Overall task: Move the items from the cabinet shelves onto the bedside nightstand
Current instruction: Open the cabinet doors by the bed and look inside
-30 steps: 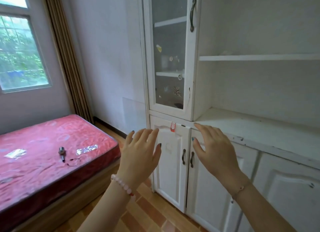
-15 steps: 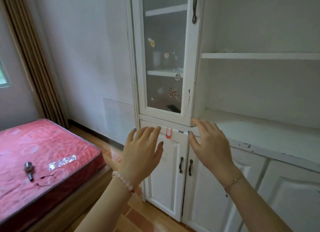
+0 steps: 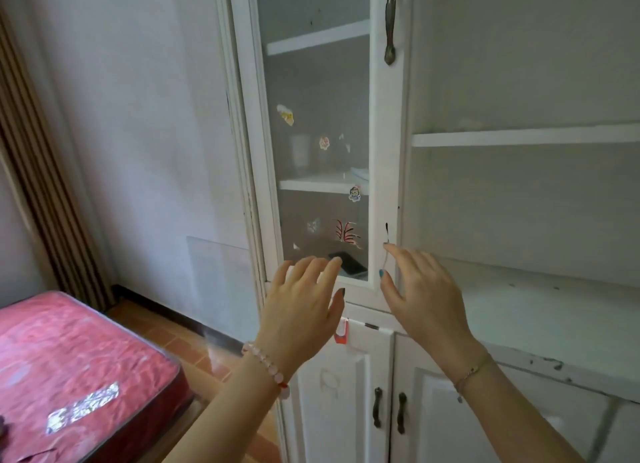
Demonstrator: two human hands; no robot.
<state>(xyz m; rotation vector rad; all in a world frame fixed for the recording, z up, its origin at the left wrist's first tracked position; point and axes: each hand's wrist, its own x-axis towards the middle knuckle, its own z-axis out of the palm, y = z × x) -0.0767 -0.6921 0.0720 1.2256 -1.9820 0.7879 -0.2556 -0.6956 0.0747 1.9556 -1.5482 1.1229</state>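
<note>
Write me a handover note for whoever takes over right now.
Left hand and right hand: both open, empty, raised before the glass door, which looks shut.
Items: dark flat item at the bottom behind the glass, pale cup-like shape on the shelf above.
Done: no item taken out yet.
To do: open the door, carry items to the nightstand, out of view.

bed (image 3: 79, 369) left of cabinet (image 3: 384, 171)

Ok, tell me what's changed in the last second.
The left hand and right hand rose from the lower doors to the foot of the glass door; the view swung right. Nothing gripped or released. The door stays closed, and both hands stay open.
</note>
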